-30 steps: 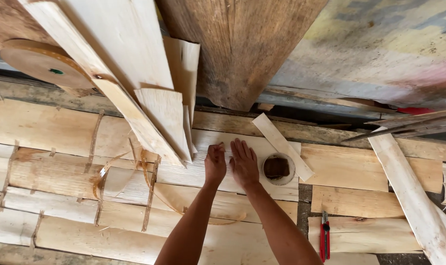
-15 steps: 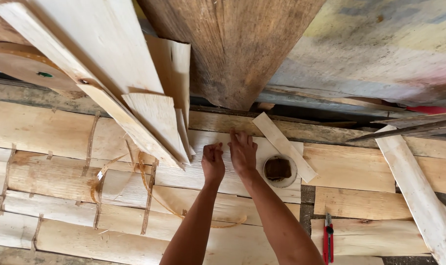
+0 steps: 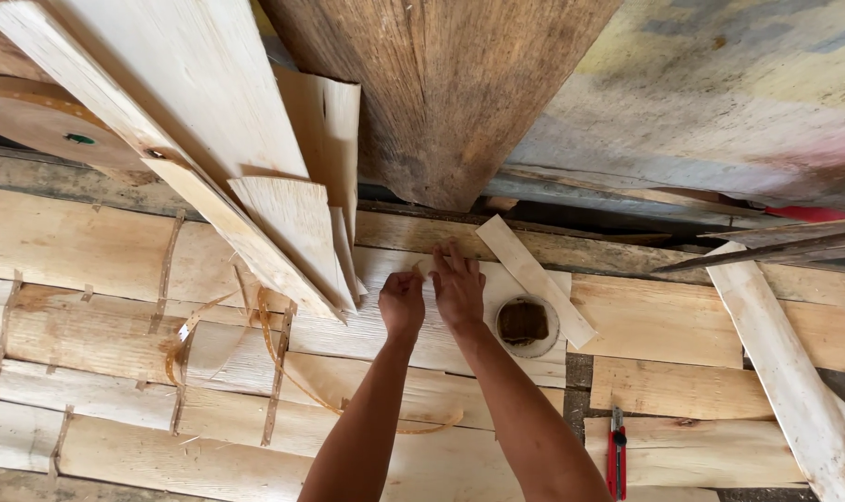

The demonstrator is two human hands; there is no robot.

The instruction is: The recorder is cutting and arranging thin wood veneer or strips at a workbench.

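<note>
At centre, I noted both hands, left hand [image 3: 402,302] and right hand [image 3: 457,286], fingers pinching a thin wood strip [image 3: 424,267]; round dish [image 3: 525,325] at three o'clock. Pressing down seemed due.

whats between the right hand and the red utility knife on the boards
In the head view, a round shallow dish with a dark brown block in it sits just beside the right hand; beyond it lie only bare pale boards down to the red utility knife.

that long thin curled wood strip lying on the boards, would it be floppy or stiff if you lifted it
Probably floppy: the long thin curled wood strip lies in loose loops across the pale wooden boards, so it likely bends and springs rather than holding straight. It looks very thin, so probably light, and perhaps apt to crack if bent sharply.
</note>
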